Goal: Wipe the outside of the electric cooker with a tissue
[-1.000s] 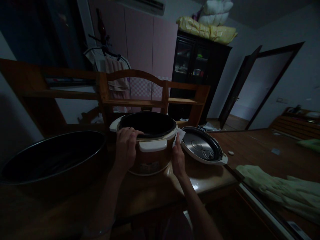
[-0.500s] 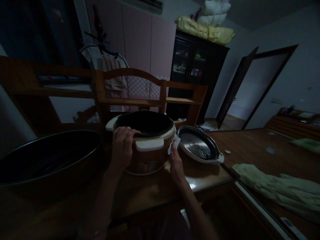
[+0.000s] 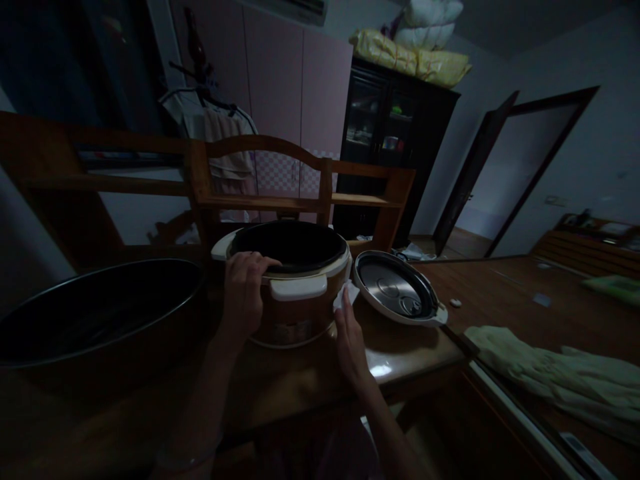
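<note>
In the head view a round electric cooker [image 3: 313, 313], brown-sided with cream handles, stands upright on the wooden table, its top uncovered and the inside dark. My left hand [image 3: 245, 287] is closed over the front left of its rim, thumb lying along the edge. Against the cooker's right side my right hand [image 3: 351, 343] presses a white tissue [image 3: 347, 296] under its fingers; whether it is paper or thin cloth is hard to tell. The cooker's lid [image 3: 390, 283] rests with its metal inner face up, just right of the cooker.
A large dark pot [image 3: 173, 313] stands left of the cooker. Behind rises a wooden rack [image 3: 273, 202]. Right of the table lie a pale crumpled cloth [image 3: 545, 370] and a small white object [image 3: 455, 303] on a brown surface.
My right hand has slid slightly down and left along the cooker's side with the tissue. The left hand keeps its place on the rim.
</note>
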Demonstrator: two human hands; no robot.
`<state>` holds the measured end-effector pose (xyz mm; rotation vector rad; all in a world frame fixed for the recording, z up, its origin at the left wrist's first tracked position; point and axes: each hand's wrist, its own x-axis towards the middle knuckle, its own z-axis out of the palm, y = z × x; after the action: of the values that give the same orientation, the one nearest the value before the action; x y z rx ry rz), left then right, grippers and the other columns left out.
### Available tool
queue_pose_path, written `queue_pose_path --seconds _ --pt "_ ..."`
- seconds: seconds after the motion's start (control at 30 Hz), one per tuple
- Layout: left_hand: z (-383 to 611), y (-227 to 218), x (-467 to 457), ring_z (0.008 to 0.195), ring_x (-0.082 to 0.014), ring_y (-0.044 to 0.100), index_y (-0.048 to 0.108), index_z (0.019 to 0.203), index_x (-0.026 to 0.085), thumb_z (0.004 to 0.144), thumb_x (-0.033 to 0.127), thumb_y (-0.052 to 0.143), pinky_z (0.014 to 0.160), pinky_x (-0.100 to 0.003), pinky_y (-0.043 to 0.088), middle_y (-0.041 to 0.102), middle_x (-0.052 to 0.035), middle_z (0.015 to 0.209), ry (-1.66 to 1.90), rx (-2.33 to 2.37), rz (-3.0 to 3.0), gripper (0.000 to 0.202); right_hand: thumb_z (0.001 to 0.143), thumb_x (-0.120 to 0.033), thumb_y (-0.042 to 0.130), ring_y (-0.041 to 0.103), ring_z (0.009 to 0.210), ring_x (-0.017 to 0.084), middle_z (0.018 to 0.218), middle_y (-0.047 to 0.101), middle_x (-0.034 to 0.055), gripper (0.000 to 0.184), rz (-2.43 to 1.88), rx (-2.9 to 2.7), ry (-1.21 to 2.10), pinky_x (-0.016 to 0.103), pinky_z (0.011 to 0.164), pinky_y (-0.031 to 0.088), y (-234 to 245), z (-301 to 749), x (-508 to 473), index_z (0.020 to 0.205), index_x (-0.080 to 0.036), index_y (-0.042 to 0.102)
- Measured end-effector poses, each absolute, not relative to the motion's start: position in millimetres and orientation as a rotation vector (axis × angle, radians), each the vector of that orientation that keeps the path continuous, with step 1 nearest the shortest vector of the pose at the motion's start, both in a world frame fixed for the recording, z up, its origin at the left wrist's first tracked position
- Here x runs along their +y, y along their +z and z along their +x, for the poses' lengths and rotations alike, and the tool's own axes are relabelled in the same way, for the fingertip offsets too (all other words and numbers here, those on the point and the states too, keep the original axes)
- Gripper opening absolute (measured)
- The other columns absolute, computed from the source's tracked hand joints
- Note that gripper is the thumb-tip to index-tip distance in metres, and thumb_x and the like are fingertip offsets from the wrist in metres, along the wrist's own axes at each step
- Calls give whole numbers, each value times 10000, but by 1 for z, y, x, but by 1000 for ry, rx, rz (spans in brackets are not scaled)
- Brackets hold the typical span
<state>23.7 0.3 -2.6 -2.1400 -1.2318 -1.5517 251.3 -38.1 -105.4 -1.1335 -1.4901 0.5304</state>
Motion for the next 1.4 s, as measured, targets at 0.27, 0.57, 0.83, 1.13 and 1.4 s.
queue_pose_path --seconds 0.27,0.57,0.83,1.13,1.4 --pt "26 -1 -1 1074 -250 515 689 1058 225 1041 300 92 1040 -458 364 607 -77 1016 -1569 -1247 -2150 603 1072 -481 321 90 1573 197 1701 113 -23 629 -999 -1486 312 469 1285 116 -60 258 -37 1629 -283 106" --pt "22 -5 3 1097 -274 516 684 1099 225 1014 265 175 1047 -480 361 619 -90 1048 -1510 -1222 -2141 517 1060 -532 344 115 1570 197 1696 155 -6 647 -1046 -1576 482 451 1291 113 -67 260 -22 1622 -269 159" --pt "24 -2 1 1077 -269 520 689 1053 220 1009 251 145 1052 -481 360 613 -84 997 -1567 -1256 -2164 547 1053 -551 361 114 1569 198 1698 143 -6 676 -1063 -1568 565 452 1287 119 -91 261 -26 1626 -284 120" --pt "24 -1 0 1094 -271 528 691 1042 225 1013 280 135 1062 -480 359 616 -90 1034 -1555 -1265 -2149 560 1050 -563 353 131 1565 201 1700 120 4 693 -1064 -1563 652 468 1279 137 -113 264 -31 1629 -278 102" --pt "24 -1 0 1097 -284 525 692 1069 227 1002 307 196 1067 -495 362 616 -98 1035 -1541 -1256 -2148 507 1040 -590 351 167 1559 201 1692 154 0 708 -1078 -1556 705 482 1272 157 -123 266 -35 1629 -290 96"
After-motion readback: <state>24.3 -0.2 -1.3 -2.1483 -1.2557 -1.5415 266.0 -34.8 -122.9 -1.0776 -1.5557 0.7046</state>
